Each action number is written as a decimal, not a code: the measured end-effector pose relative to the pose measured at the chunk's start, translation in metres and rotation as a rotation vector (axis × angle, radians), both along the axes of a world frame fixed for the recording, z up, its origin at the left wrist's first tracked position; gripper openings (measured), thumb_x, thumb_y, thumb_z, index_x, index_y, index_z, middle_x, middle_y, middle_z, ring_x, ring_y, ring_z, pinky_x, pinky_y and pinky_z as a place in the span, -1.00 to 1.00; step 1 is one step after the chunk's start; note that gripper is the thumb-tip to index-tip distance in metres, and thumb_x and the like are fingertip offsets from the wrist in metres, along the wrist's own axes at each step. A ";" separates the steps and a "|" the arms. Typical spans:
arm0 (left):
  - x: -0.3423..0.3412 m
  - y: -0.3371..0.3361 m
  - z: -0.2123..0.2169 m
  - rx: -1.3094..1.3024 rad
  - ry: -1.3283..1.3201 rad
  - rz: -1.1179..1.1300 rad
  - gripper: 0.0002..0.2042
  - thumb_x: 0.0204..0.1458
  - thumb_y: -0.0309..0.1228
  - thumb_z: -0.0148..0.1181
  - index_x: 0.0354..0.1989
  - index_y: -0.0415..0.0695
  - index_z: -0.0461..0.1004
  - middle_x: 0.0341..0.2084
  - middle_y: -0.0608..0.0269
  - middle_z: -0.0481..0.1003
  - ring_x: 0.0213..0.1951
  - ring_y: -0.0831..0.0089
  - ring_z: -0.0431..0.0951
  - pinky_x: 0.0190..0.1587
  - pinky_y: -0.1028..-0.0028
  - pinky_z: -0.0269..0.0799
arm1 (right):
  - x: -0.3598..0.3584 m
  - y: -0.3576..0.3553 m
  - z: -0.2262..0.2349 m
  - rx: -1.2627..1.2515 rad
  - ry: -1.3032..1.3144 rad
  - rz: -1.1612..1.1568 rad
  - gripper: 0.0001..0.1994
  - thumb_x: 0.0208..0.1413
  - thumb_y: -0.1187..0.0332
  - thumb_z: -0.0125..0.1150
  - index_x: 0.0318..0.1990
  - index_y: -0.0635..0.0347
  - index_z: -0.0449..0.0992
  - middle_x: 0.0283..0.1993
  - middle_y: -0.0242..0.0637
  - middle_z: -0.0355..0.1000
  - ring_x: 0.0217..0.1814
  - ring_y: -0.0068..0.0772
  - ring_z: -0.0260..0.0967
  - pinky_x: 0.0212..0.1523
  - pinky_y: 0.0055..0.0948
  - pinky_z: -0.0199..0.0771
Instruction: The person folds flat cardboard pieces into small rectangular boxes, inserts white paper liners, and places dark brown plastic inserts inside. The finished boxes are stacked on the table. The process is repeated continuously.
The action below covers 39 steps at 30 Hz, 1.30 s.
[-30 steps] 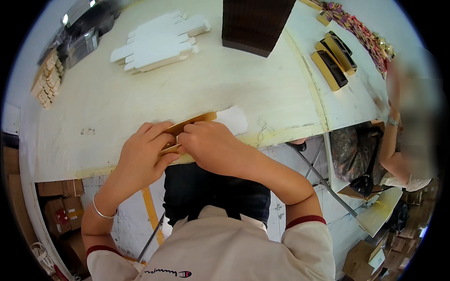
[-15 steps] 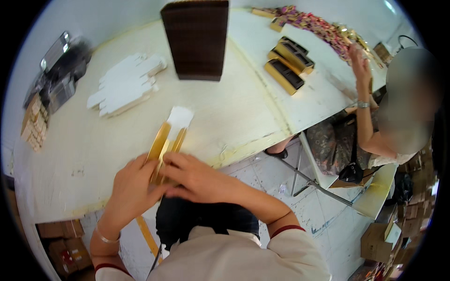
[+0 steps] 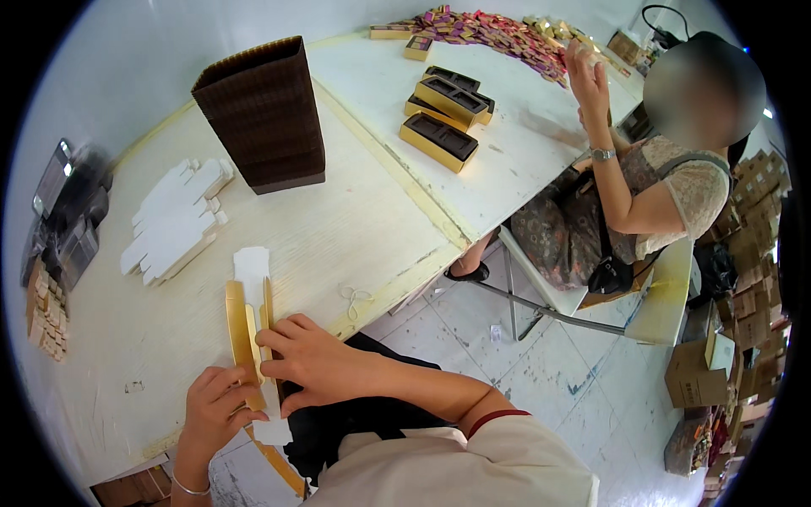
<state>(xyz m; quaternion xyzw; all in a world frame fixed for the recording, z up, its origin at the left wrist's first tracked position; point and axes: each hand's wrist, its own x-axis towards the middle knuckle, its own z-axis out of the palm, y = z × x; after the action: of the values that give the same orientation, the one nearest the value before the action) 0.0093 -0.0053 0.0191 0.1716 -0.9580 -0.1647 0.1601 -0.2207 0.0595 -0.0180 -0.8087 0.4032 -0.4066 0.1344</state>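
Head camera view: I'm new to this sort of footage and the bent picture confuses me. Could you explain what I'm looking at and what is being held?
There is no robot here, only a person's bare hands. A wide fisheye camera on their head looks down, so straight edges curve, and the picture's left is the person's own left. The left hand and right hand hold a partly folded gold-and-white carton at the table's near edge. On the pale tabletop are a stack of flat white pieces, a tall dark brown stack and, farther right, gold boxes with dark inserts. Beyond those lies a heap of small colourful pieces. Another person sits on the right.
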 end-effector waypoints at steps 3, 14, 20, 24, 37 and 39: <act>-0.013 -0.002 -0.001 0.003 0.051 -0.030 -0.62 -0.45 -0.19 0.45 -0.50 -0.14 0.46 -0.31 0.31 0.48 -0.40 0.30 0.42 -0.37 0.41 0.38 | 0.006 0.003 -0.002 0.005 -0.015 -0.015 -0.67 -0.20 0.16 0.42 -0.35 0.13 0.48 -0.13 -0.26 0.25 -0.08 -0.19 0.21 -0.03 -0.27 0.18; -0.012 0.020 -0.029 0.062 0.253 0.251 -0.73 -0.38 -0.51 0.47 -0.57 -0.18 0.41 -0.59 0.24 0.45 -0.52 0.26 0.40 -0.47 0.38 0.31 | 0.036 0.005 -0.013 0.016 -0.067 -0.097 -0.87 -0.04 0.49 0.18 -0.37 0.16 0.34 -0.38 -0.30 0.17 -0.36 -0.33 0.19 -0.34 -0.40 0.10; -0.022 0.024 -0.019 0.493 0.309 0.499 -0.80 -0.24 -0.66 0.33 -0.50 -0.26 0.39 -0.60 0.17 0.42 -0.57 0.27 0.38 -0.55 0.44 0.26 | 0.042 0.000 0.003 0.056 0.113 -0.135 -0.76 -0.09 0.61 0.12 -0.23 0.23 0.29 -0.31 -0.24 0.18 -0.32 -0.24 0.18 -0.34 -0.42 0.08; -0.022 0.026 -0.020 0.401 0.272 0.451 -0.86 -0.13 -0.66 0.24 -0.52 -0.30 0.36 -0.61 0.13 0.36 -0.62 0.31 0.34 -0.60 0.50 0.20 | 0.027 0.007 0.008 0.215 0.032 0.064 -0.63 -0.13 0.63 0.11 -0.09 0.27 0.29 -0.08 -0.09 0.23 -0.16 -0.18 0.24 -0.18 -0.30 0.21; -0.013 0.019 0.005 0.928 0.278 0.336 -0.79 0.10 -0.46 0.14 -0.12 -0.20 0.35 -0.25 0.14 0.44 -0.40 0.35 0.44 -0.34 0.46 0.37 | 0.025 0.007 -0.007 -0.004 -0.302 -0.002 -0.54 -0.10 0.60 0.29 0.04 0.19 0.45 -0.25 -0.20 0.45 -0.24 -0.23 0.39 -0.20 -0.35 0.43; -0.008 0.017 0.008 1.098 0.273 0.318 -0.73 0.16 -0.41 0.10 -0.01 -0.19 0.27 -0.18 0.14 0.46 -0.34 0.41 0.48 -0.28 0.48 0.39 | 0.029 0.000 0.006 0.400 -0.676 0.044 -0.65 0.02 0.59 0.24 0.00 0.20 0.44 -0.36 -0.21 0.43 -0.40 -0.30 0.37 -0.42 -0.44 0.40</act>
<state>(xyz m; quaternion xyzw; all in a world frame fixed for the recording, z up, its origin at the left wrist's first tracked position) 0.0011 0.0119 0.0270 0.3483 -0.6657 -0.6312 0.1926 -0.1916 0.0594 -0.0117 -0.5955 0.3899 -0.5604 0.4234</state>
